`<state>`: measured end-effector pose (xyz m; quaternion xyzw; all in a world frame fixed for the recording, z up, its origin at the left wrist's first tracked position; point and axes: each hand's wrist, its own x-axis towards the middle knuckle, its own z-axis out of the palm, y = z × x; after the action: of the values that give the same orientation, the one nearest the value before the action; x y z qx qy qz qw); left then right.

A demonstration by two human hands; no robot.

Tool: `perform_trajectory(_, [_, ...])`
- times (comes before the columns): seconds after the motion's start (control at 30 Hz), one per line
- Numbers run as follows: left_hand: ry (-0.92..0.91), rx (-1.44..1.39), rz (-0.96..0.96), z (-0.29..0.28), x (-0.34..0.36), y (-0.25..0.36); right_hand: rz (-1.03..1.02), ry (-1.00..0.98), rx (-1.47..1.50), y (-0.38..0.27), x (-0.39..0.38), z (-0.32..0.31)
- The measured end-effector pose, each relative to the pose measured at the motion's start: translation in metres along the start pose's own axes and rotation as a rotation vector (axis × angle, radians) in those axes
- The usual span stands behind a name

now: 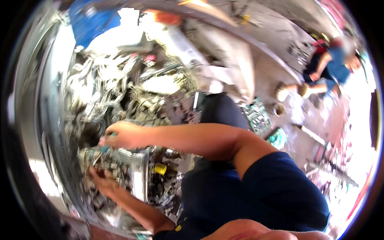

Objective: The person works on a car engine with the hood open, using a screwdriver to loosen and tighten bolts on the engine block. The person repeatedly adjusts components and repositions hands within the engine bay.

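Below me lies an open engine bay full of hoses, wiring and metal parts [108, 84], blurred by motion. My right hand [126, 135] reaches across it, fingers curled beside a dark round gap [92, 134]. A small bit of teal [105, 149] shows under those fingers; what they grip is mostly hidden. Lower down, my left hand [105, 182] rests at the engine's side, fingers apart and touching the metal, with nothing visible in them. Between my forearms are a ribbed silvery engine part [139, 172] and a yellow cap-like piece [160, 169].
The vehicle's long front edge [48, 116] runs along the left. On the floor at right lie a green socket-tool case [258, 116], a round can [277, 109] and a teal bag or cloth [277, 138]. Farther off, another person [330, 66] sits low.
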<state>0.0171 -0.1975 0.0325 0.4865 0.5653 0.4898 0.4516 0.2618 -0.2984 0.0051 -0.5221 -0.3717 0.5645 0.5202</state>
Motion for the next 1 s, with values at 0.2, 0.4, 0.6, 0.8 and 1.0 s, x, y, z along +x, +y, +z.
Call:
perform_trajectory(0.2, [-0.106,-0.185,0.041,0.005,0.019,0.009,-0.291,0.1,-0.022,-0.004,0.01,0.005])
perform_trajectory(0.4, [-0.368,-0.46,0.163,-0.016,0.018,0.007,0.1,-0.065,0.409,0.01,0.013,0.02])
perform_trajectory(0.6, [-0.366,-0.362,0.194,-0.044,0.002,0.004,-0.113,-0.05,0.484,0.025,0.006,0.041])
perform_trajectory(0.8, [-0.346,-0.335,0.187,-0.043,-0.003,0.011,0.021,-0.101,0.44,0.037,0.009,0.042])
perform_trajectory(1.0, [-0.386,-0.367,0.167,-0.048,-0.001,0.01,0.235,-0.171,0.554,0.019,0.009,0.033])
